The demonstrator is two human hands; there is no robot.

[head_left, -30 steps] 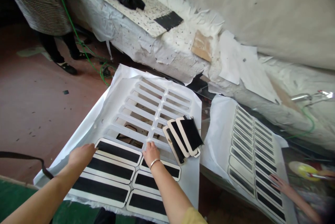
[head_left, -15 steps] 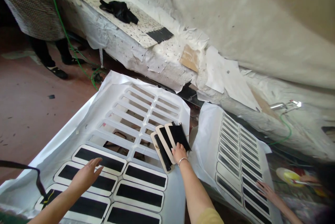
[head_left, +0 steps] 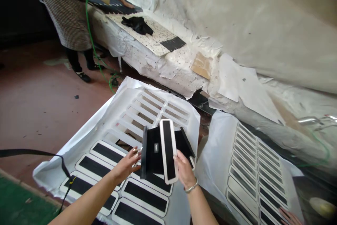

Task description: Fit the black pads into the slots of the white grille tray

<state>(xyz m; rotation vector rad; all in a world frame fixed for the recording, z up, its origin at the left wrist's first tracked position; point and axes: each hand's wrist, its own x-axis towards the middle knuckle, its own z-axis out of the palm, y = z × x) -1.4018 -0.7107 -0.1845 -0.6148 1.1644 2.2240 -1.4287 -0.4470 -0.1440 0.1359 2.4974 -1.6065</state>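
From my seat, the biggest thing in view is the draped counter (head_left: 155,70) behind; nearer lies the white slotted frame (head_left: 113,112), its near slots filled with flat, pale-rimmed panels (head_left: 144,198). Above the frame's right part is the black piece (head_left: 150,158), its side flaps standing up, with a narrower rimmed panel (head_left: 168,147) upright in front of it. A small pale plate (head_left: 156,147) shows on the black surface.

To handle this well, I'd steady the black piece by its left flap, hold the rimmed panel by its border so its dark strip stays clean, and clear the laid panels below.

Both arms reach forward from the bottom edge. My right hand (head_left: 185,172) is clamped on the rimmed panel's lower right edge, thumb side inward. My left hand (head_left: 125,164) spreads fingers and thumb beside the left flap; whether that grip pinches it, I can't tell.
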